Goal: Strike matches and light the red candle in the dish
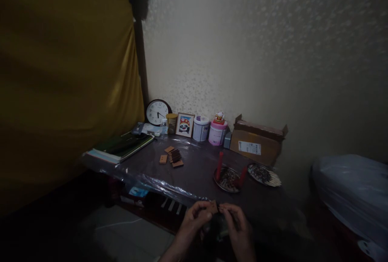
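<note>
My left hand (196,218) is closed on a small tan matchbox (214,207), held up in front of the table's near edge. Right beside it, my right hand (238,223) is pinched at the box's right end; what sits between those fingertips is too small and dark to make out. Several more matchboxes (177,163) lie farther back on the table, some bunched with their dark sides up. Nearest beyond my hands is a round metal plate (228,191) with two red candles (220,165) and dark bits. To its right, another plate (257,180) carries pale sticks with dark heads, like matches.
A dark table (194,173) under clear plastic stands against the wall. Along its back are a clock (157,112), a framed panda picture (184,125), two tubs (200,129) and an open cardboard box (257,143). Books (121,149) lie left, by a yellow curtain (66,64).
</note>
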`<action>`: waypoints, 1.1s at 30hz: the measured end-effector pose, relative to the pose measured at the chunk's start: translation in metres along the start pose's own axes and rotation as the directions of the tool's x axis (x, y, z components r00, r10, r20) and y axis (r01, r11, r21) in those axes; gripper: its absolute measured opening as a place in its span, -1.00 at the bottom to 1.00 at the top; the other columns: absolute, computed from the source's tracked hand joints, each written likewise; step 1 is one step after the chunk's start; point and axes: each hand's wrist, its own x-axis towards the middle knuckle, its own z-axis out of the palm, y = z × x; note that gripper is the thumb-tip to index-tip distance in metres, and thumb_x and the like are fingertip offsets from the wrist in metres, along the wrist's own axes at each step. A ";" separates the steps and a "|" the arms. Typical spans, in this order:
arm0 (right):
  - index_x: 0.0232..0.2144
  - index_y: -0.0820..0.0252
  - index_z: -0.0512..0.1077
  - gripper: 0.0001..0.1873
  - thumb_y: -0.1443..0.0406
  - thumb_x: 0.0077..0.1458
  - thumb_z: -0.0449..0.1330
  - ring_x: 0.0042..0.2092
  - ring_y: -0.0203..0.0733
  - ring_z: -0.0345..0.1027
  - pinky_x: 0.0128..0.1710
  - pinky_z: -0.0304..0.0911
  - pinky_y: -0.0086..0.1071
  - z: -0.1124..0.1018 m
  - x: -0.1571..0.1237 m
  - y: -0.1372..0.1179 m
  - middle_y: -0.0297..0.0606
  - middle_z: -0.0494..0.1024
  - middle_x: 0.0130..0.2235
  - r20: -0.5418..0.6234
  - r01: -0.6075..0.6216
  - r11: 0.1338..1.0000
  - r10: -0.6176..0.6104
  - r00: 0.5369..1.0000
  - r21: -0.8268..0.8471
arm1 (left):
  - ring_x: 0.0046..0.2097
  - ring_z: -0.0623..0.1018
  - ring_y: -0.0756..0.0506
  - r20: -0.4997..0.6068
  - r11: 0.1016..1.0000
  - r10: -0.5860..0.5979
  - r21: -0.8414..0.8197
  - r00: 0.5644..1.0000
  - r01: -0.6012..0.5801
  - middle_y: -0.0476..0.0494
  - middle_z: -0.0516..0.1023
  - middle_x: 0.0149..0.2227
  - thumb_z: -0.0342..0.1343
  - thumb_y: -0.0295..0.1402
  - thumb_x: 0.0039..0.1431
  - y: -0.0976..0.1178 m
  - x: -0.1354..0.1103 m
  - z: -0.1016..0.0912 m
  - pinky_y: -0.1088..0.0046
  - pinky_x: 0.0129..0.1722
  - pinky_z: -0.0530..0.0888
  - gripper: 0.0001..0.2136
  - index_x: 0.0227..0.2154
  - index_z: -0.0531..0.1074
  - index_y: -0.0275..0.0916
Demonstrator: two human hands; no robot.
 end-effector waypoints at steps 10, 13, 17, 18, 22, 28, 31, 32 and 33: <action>-0.40 0.14 0.45 -0.82 0.17 0.04 0.14 -0.29 -0.17 0.48 -0.29 0.38 -0.43 -0.001 0.000 0.001 -0.22 0.58 -0.35 -0.025 -0.004 1.000 0.005 1.000 0.009 | -0.40 0.48 -0.05 -0.050 1.000 -0.019 -0.009 0.999 0.018 -0.10 0.55 -0.44 0.33 -0.28 -0.25 0.003 -0.002 0.003 0.48 -0.37 0.33 -0.71 -0.39 0.50 -0.27; -0.41 0.14 0.45 -0.82 0.18 0.04 0.13 -0.27 -0.17 0.47 -0.27 0.37 -0.42 0.000 0.000 0.000 -0.24 0.57 -0.35 -0.055 0.000 1.000 0.000 0.999 -0.003 | -0.39 0.49 -0.06 -0.043 0.999 -0.029 -0.033 0.999 0.028 -0.11 0.55 -0.43 0.32 -0.29 -0.23 0.005 -0.004 0.006 0.47 -0.36 0.34 -0.72 -0.39 0.50 -0.28; -0.45 0.14 0.45 -0.82 0.17 0.03 0.13 -0.28 -0.19 0.46 -0.27 0.36 -0.43 0.002 0.001 -0.003 -0.26 0.56 -0.38 -0.087 0.032 0.999 -0.033 0.996 -0.008 | -0.41 0.49 -0.05 -0.046 0.998 -0.050 -0.031 0.998 0.049 -0.10 0.56 -0.44 0.32 -0.29 -0.23 0.009 -0.007 0.009 0.47 -0.37 0.34 -0.72 -0.39 0.50 -0.28; -0.46 0.14 0.45 -0.82 0.17 0.03 0.13 -0.29 -0.20 0.46 -0.27 0.36 -0.43 0.002 0.001 -0.003 -0.27 0.56 -0.38 -0.084 0.040 0.999 -0.041 0.996 -0.004 | -0.41 0.49 -0.05 -0.036 0.998 -0.054 -0.026 0.998 0.053 -0.10 0.56 -0.44 0.32 -0.29 -0.23 0.009 -0.007 0.008 0.47 -0.37 0.34 -0.72 -0.38 0.50 -0.28; -0.45 0.15 0.45 -0.84 0.20 0.02 0.15 -0.31 -0.20 0.46 -0.28 0.37 -0.42 0.003 0.000 -0.003 -0.26 0.56 -0.39 -0.076 0.064 0.998 -0.063 0.995 0.011 | -0.39 0.49 -0.05 -0.031 0.999 -0.043 -0.001 0.999 0.043 -0.11 0.56 -0.41 0.31 -0.28 -0.22 0.006 -0.006 0.004 0.47 -0.37 0.35 -0.71 -0.36 0.51 -0.27; -0.44 0.16 0.44 -0.87 0.24 0.03 0.15 -0.31 -0.20 0.46 -0.27 0.37 -0.38 0.005 0.000 -0.003 -0.26 0.56 -0.39 -0.084 0.072 0.997 -0.069 0.994 0.030 | -0.43 0.49 -0.06 -0.045 0.998 -0.057 0.010 0.997 0.058 -0.12 0.57 -0.44 0.34 -0.24 -0.29 0.009 -0.006 0.006 0.45 -0.37 0.36 -0.65 -0.36 0.51 -0.28; -0.43 0.17 0.44 -0.87 0.24 0.04 0.15 -0.31 -0.20 0.45 -0.27 0.37 -0.37 0.006 0.000 -0.003 -0.26 0.56 -0.39 -0.095 0.089 0.995 -0.085 0.992 0.040 | -0.41 0.51 -0.09 -0.054 0.998 -0.069 -0.008 0.996 0.068 -0.14 0.58 -0.44 0.35 -0.23 -0.32 0.009 -0.005 0.007 0.43 -0.35 0.37 -0.63 -0.38 0.51 -0.29; -0.42 0.17 0.44 -0.87 0.23 0.04 0.15 -0.31 -0.20 0.46 -0.27 0.38 -0.37 0.006 -0.001 -0.003 -0.26 0.56 -0.40 -0.095 0.091 0.995 -0.087 0.992 0.044 | -0.39 0.52 -0.10 -0.056 0.998 -0.068 -0.016 0.996 0.067 -0.15 0.59 -0.43 0.35 -0.23 -0.31 0.008 -0.005 0.007 0.42 -0.34 0.38 -0.64 -0.38 0.51 -0.29; -0.42 0.17 0.44 -0.86 0.23 0.05 0.15 -0.31 -0.19 0.46 -0.27 0.38 -0.37 0.006 -0.001 -0.002 -0.26 0.56 -0.40 -0.094 0.092 0.995 -0.087 0.992 0.047 | -0.39 0.52 -0.10 -0.053 0.997 -0.074 -0.021 0.996 0.073 -0.16 0.59 -0.42 0.35 -0.24 -0.31 0.007 -0.004 0.006 0.41 -0.33 0.38 -0.65 -0.38 0.51 -0.29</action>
